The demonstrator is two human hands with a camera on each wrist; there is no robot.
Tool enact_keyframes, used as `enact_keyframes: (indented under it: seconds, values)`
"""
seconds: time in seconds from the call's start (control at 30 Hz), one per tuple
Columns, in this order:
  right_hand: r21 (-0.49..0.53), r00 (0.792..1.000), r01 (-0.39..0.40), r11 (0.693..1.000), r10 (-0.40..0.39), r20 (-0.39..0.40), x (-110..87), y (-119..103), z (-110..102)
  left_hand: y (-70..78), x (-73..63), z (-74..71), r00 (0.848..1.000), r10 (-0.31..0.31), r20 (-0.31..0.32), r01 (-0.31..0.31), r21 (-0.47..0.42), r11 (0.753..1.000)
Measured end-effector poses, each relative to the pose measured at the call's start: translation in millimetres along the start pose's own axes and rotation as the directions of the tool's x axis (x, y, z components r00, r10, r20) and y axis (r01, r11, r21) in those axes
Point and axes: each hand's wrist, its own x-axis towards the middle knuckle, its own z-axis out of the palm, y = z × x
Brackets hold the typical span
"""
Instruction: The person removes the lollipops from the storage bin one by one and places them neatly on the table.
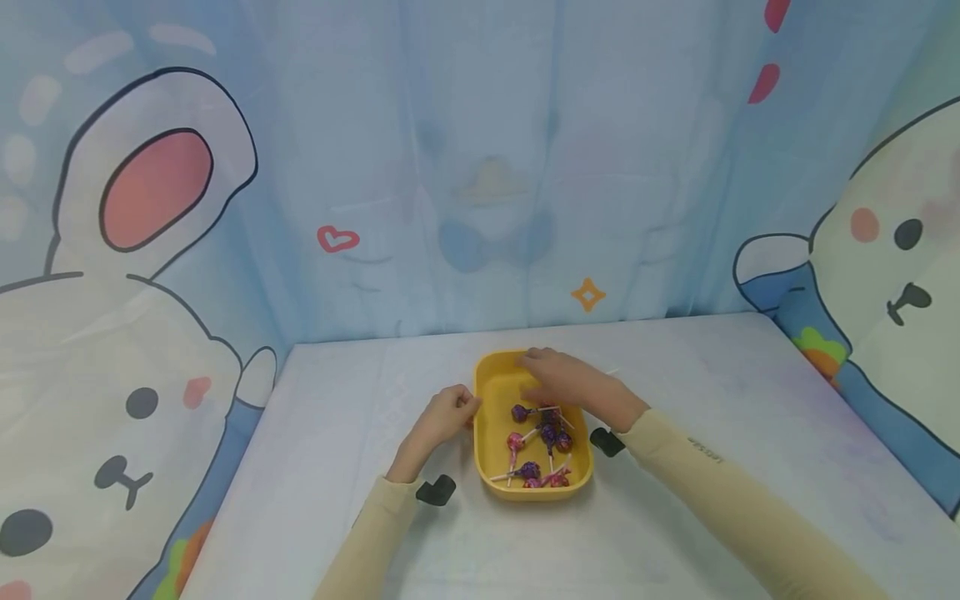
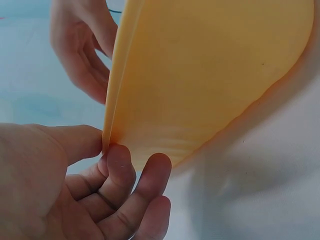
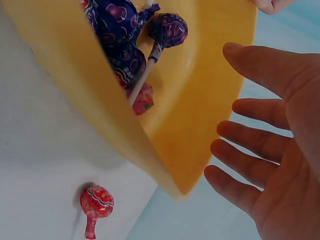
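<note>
A yellow rectangular tray (image 1: 491,433) holds several wrapped lollipops. Purple-wrapped ones (image 1: 549,436) and pink ones (image 1: 515,442) lie toward its near and right parts. My left hand (image 1: 447,414) is at the tray's left side, and in the left wrist view its thumb and forefinger pinch the rim (image 2: 114,80). Over the far right corner reaches my right hand (image 1: 566,382), fingers extended and spread, holding nothing in the right wrist view. There, a red-wrapped lollipop (image 3: 97,201) lies outside the tray on the table.
The tray stands on a white-covered table (image 1: 360,400). Behind it hangs a light blue curtain (image 1: 480,100) with cartoon bears or rabbits printed at both sides. A dark wrist device (image 1: 437,490) shows under the left wrist, another (image 1: 607,442) by the right wrist.
</note>
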Motion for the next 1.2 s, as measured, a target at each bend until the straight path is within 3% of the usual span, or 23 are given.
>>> enact_keyframes:
  seconds: [0.43, 0.6, 0.73, 1.2]
  values:
    - [-0.065, 0.99, -0.029, 0.997, 0.038, 0.133, 13.5, -14, 16, -0.1, -0.8, -0.5, 1.0, 0.0, 0.004, 0.0, -0.002, 1.0]
    - [-0.134, 0.984, 0.024, 0.991, 0.001, 0.181, 17.8, -17, 18, 0.4, -0.7, -0.8, 1.0, -0.003, 0.005, 0.003, 0.002, 1.0]
    - [-0.133, 0.98, 0.053, 0.99, -0.026, 0.199, 17.0, -18, 19, 0.7, -0.3, -0.1, 1.0, -0.004, 0.007, 0.004, 0.001, 1.0]
    - [-0.139, 0.974, 0.024, 0.99, 0.008, 0.228, 18.8, -23, 22, 2.1, -1.3, -1.3, 1.0, 0.009, -0.001, -0.009, 0.007, 1.0]
